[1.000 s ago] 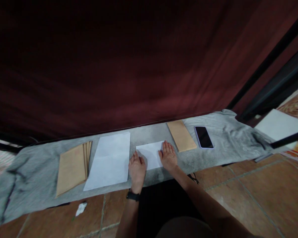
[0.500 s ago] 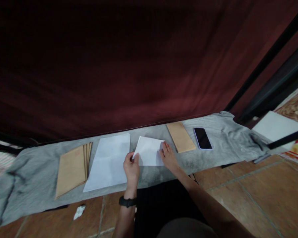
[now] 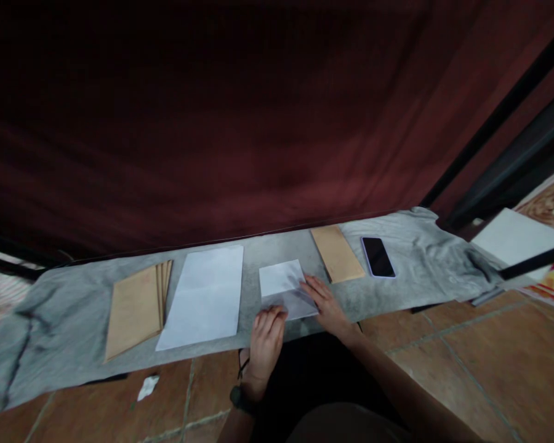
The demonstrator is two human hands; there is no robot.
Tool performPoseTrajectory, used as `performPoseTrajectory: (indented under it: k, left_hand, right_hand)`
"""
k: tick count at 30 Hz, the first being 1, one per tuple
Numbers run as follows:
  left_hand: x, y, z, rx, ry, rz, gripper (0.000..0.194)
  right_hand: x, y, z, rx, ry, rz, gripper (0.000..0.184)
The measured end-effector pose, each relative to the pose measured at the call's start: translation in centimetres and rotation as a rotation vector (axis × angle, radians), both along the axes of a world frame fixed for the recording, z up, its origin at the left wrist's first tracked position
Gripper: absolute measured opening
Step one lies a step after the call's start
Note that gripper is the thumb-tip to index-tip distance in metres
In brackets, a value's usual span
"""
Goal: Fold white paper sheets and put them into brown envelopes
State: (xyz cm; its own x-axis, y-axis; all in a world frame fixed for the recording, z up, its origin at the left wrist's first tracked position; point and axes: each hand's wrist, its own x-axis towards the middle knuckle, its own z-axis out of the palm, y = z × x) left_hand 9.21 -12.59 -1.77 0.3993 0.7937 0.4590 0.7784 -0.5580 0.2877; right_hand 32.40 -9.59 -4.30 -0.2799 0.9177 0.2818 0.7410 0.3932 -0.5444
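Note:
A white sheet of paper (image 3: 281,278) lies on the grey cloth in front of me, with a crease across it and a shaded near part. My left hand (image 3: 266,341), wearing a dark wristband, is closed at the near left corner, its bent fingers on the paper's edge. Stretched fingers of my right hand (image 3: 324,303) rest on the right edge of the same sheet. To its left lies a larger stack of white paper (image 3: 203,295). A single brown envelope (image 3: 337,252) is just beyond my right hand.
Several brown envelopes (image 3: 133,311) lie fanned at the left of the grey cloth (image 3: 64,326). A phone (image 3: 378,257) in a purple case lies right of the single envelope. A dark red curtain (image 3: 258,154) hangs behind. Crumpled white tissue (image 3: 148,387) is on the tiled floor.
My left hand has moved from the paper's left edge toward me, to its near left corner. The sheet has turned slightly and its near part now looks shaded. My right hand stays at the right edge.

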Motion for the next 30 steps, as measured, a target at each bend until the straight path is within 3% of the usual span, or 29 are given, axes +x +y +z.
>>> performPoseTrajectory:
  k: [6,11,14,18,21,30]
  left_hand:
    - [-1.2,-1.7,-2.8,-0.089,0.045,-0.096,0.035]
    - [-3.1,-1.0,-2.3,-0.241,0.029,-0.124,0.048]
    - [-3.8,0.1,-1.7,-0.343,-0.03,-0.121,0.045]
    - [-4.2,1.5,-1.6,-0.44,-0.194,-0.081,0.031]
    - [-4.0,2.1,-1.9,-0.475,-0.348,0.019,0.023]
    - [-2.3,3.3,-2.1,-0.5,-0.539,0.31,0.037]
  right_hand:
    - [0.7,-2.6,-0.3,-0.069,-0.056,0.265,0.056]
    - [1.1,-2.7,-0.1,-0.06,-0.025,0.26,0.047]
    - [1.2,-2.2,-0.2,-0.047,0.006,0.245,0.041]
    - [1.1,-1.4,-0.1,-0.062,0.044,0.204,0.026]
    - [0.9,-0.8,0.0,-0.094,0.002,0.145,0.022]
    - [-1.1,1.1,-1.1,-0.214,0.069,-0.23,0.031]
